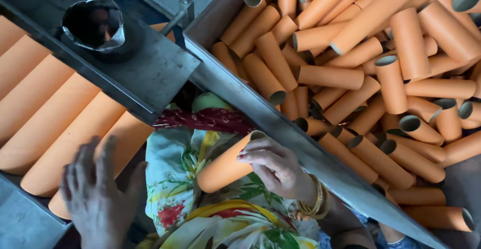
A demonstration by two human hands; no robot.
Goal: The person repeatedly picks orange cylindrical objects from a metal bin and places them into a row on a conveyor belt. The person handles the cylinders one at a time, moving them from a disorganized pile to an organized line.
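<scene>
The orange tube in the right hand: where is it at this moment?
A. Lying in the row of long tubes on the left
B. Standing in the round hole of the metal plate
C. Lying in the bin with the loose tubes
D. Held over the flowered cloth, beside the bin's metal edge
D. The right hand grips the orange tube above the flowered cloth, just outside the metal edge of the bin.

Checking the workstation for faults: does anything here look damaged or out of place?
The metal collar round the hole in the grey plate has a bent, ragged rim. Otherwise nothing stands out: the right hand holds one orange tube, the left hand rests on the rowed tubes.
</scene>
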